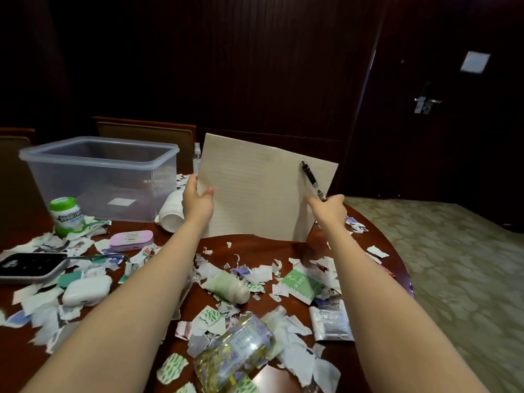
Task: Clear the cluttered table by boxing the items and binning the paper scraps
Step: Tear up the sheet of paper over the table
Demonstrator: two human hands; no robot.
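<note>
A pale lined notebook point(255, 188) stands upright on its lower edge at the far middle of the round wooden table point(283, 375). My left hand point(197, 199) grips its left edge. My right hand point(330, 209) holds its right side and pinches a black pen point(312, 180) that points up across the page. A clear plastic box point(99, 177) stands at the back left with only a small white slip in it. Torn paper scraps point(263, 275) cover most of the tabletop.
On the left lie a green gum bottle point(67, 215), a pink case point(131, 240), a dark tray point(31, 266) and a white earbud case point(86, 290). A white cup point(171, 214), a small bottle point(226, 287), a glass bottle point(235, 350) and sachets point(330, 323) lie nearer. Chairs stand behind.
</note>
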